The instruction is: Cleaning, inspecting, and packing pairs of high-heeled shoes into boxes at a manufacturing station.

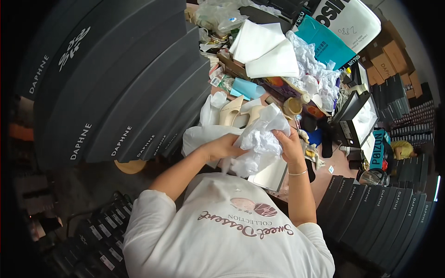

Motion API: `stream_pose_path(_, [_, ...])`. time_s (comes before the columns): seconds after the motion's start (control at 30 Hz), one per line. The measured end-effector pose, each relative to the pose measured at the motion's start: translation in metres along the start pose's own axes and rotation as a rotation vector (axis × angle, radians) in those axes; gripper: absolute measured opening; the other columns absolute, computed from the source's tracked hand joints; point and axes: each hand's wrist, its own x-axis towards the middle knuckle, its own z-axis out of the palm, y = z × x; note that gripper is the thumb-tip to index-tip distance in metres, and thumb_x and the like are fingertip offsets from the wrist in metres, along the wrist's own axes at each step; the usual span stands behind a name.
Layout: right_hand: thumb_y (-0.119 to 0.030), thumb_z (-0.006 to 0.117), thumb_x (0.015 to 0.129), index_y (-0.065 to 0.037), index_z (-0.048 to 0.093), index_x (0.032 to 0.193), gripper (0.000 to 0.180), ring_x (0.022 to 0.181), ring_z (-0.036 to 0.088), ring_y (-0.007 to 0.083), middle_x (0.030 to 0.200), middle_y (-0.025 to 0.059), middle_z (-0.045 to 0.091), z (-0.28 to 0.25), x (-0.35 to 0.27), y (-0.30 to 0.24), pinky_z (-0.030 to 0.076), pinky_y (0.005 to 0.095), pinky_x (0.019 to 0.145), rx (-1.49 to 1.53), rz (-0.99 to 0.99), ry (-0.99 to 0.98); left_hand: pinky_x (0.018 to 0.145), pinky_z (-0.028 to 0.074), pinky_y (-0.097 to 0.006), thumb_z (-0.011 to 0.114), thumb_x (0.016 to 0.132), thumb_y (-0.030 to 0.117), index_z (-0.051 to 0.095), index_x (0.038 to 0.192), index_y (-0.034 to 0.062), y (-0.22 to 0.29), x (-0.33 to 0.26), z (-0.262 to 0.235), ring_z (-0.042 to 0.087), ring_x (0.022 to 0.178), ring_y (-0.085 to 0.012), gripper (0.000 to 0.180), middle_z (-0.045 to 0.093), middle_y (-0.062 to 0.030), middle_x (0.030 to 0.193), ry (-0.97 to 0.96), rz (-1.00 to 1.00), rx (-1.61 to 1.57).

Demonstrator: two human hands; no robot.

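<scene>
bright centre, dark bent fisheye rim

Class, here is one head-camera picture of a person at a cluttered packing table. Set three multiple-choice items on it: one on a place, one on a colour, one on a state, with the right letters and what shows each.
1. Where does the stack of dark boxes stand?
A. to the person's left
B. on the person's lap
C. behind the teal bag

2. What colour is the high-heeled shoe beyond the hands?
A. red
B. cream
C. black

3. How is the white tissue paper held?
A. flat on the table
B. in one hand only
C. crumpled, in both hands

Key: 1 A, the stack fills the picture's left. 2 B, its pale upper shows. 3 C, the left hand and the right hand both have it in their grip.
</scene>
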Motion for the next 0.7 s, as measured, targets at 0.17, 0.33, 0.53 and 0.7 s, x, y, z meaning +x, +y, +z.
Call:
stream_pose_path(0.17, [-0.005,0.064,0.087,0.001,0.066,0.104,0.018,0.083,0.058,0.0076,0.093,0.0016,0.066,-0.027,-0.01,0.019,0.048,0.0231,0.073,-0.326,-0.008,0.043,0.076,0.048,-0.023,0.07,0.081,0.009,0.061,0.112,0.0004,-0.014,-0.029,-0.037,0.058,0.086,-0.0099,0.033,0.063,-0.0013,0.1,0.013,-0.007,0.258])
stream_pose_path(0.33, [-0.004,0.063,0.087,0.002,0.063,0.108,0.022,0.083,0.06,0.0086,0.095,0.0027,0.067,-0.038,-0.008,0.0,0.05,0.0243,0.074,-0.176,0.033,0.146,0.082,0.045,-0.026,0.069,0.081,0.02,0.059,0.116,0.0006,-0.001,-0.034,-0.075,0.056,0.091,-0.0116,0.041,0.061,-0.0045,0.105,-0.055,-0.134,0.445])
stream_pose_path(0.53, [-0.009,0.066,0.085,0.002,0.063,0.109,0.026,0.08,0.058,0.0082,0.092,0.0018,0.066,-0.007,-0.001,-0.013,0.049,0.025,0.072,-0.369,0.109,-0.11,0.11,0.027,-0.034,0.05,0.084,0.068,0.03,0.143,-0.0001,-0.002,0.048,-0.042,0.039,0.129,-0.0193,0.092,0.043,-0.0116,0.139,-0.179,0.273,-0.22])
stream_pose_path(0.7, [-0.004,0.067,0.077,-0.001,0.062,0.106,0.03,0.076,0.065,0.029,0.087,0.0153,0.066,-0.009,-0.015,-0.01,0.05,0.0354,0.067,-1.088,-0.251,0.049,0.095,0.045,-0.032,0.066,0.088,0.03,0.055,0.12,0.0055,0.012,0.043,0.014,0.055,0.108,-0.017,0.042,0.058,-0.0077,0.116,-0.084,0.23,0.293])
